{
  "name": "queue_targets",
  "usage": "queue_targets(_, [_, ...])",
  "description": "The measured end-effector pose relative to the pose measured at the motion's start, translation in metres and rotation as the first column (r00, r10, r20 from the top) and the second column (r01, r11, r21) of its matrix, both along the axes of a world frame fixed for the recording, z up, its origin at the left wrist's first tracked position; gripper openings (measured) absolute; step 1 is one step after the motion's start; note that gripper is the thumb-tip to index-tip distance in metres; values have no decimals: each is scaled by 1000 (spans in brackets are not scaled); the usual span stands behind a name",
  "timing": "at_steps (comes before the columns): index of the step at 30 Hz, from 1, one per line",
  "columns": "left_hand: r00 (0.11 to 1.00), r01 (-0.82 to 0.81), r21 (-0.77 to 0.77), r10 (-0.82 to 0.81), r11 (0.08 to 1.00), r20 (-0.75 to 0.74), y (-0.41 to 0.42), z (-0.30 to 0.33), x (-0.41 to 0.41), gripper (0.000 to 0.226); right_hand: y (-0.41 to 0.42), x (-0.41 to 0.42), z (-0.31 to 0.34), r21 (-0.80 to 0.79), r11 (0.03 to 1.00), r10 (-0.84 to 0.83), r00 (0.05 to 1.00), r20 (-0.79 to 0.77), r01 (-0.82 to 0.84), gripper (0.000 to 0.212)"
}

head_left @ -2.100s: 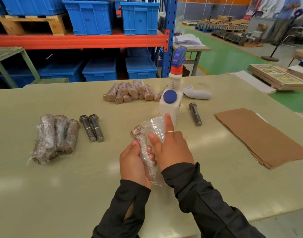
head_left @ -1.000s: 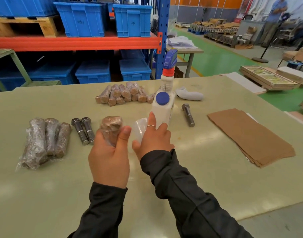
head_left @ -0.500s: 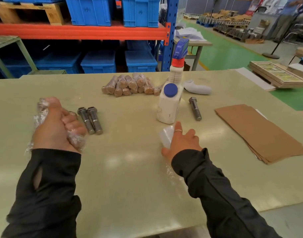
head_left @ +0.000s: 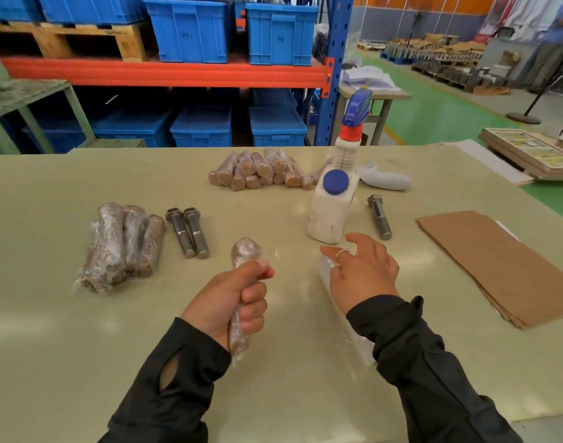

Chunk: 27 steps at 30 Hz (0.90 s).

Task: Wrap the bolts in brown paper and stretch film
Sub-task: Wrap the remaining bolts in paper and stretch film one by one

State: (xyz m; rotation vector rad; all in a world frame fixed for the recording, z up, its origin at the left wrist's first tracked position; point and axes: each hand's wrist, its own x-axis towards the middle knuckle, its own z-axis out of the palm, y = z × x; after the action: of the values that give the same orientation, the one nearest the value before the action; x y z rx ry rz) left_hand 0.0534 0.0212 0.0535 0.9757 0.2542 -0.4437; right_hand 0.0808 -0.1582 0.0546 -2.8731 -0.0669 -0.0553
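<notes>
Nearest the desk [head_left: 66,362] front edge, the left hand [head_left: 232,302] has its grip closed around a film-wrapped bolt [head_left: 243,254], held upright. Beside it, the right hand [head_left: 363,273] rests with loosely spread fingers on a stretch film roll [head_left: 326,266]. Farther back lie a filmed bundle [head_left: 123,244], two bare bolts [head_left: 189,231], a white bottle [head_left: 331,206], another bolt [head_left: 379,215] and brown paper sheets [head_left: 497,263] at right. Paper-wrapped bolts [head_left: 261,171] lie near the far edge.
</notes>
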Motion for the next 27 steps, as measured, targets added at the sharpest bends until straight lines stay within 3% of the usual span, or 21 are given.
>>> queue_targets(2, [999, 34, 30, -34, 999, -4, -6, -4, -1, 15, 2, -1, 3, 160, 986, 12, 984, 177, -41, 42])
queue_targets(4, [996, 84, 100, -86, 991, 13, -12, -7, -5, 22, 13, -6, 7, 419, 883, 77, 946, 313, -211, 40])
queue_targets(6, [986, 153, 185, -164, 971, 44, -19, -10, -7, 41, 32, -13, 11, 661, 671, 241, 942, 235, -337, 41])
queue_targets(7, [978, 184, 220, -201, 958, 56, -21, -11, -9, 46, 41, -15, 10, 736, 599, 325, 936, 137, -316, 41])
queue_targets(9, [967, 225, 282, -248, 933, 51, -24, -13, -10, 49, 53, -15, 5, 817, 543, 383, 923, -34, -195, 31])
queue_targets(11, [961, 253, 351, -277, 902, 19, -21, -13, -11, 49, 55, -12, 1, 855, 513, 332, 936, -117, -76, 20])
queue_targets(14, [958, 245, 472, -287, 847, 17, -18, -10, -11, 29, 59, -12, -3, 837, 546, 270, 954, -132, -39, 26])
queue_targets(16, [945, 225, 648, -324, 728, 36, -15, -12, -13, 26, 63, -12, -6, 858, 514, 228, 964, -136, -1, 30])
queue_targets(18, [942, 182, 755, -333, 630, 51, -14, -17, -17, 22, 67, -11, -7, 922, 368, 166, 967, -191, 119, 32])
queue_targets(21, [955, 17, 863, -264, 505, 136, -18, -21, -21, 28, 69, -6, -2, 951, 41, 83, 948, -308, 306, 28])
queue_targets(25, [944, -174, 962, -241, 211, 224, -34, -25, -22, 27, 74, -1, 4, 907, -184, 1, 923, -386, 379, 25])
queue_targets(27, [940, -211, 964, -238, 162, 245, -40, -29, -23, 23, 74, 1, 6, 882, -273, -20, 914, -405, 384, 33])
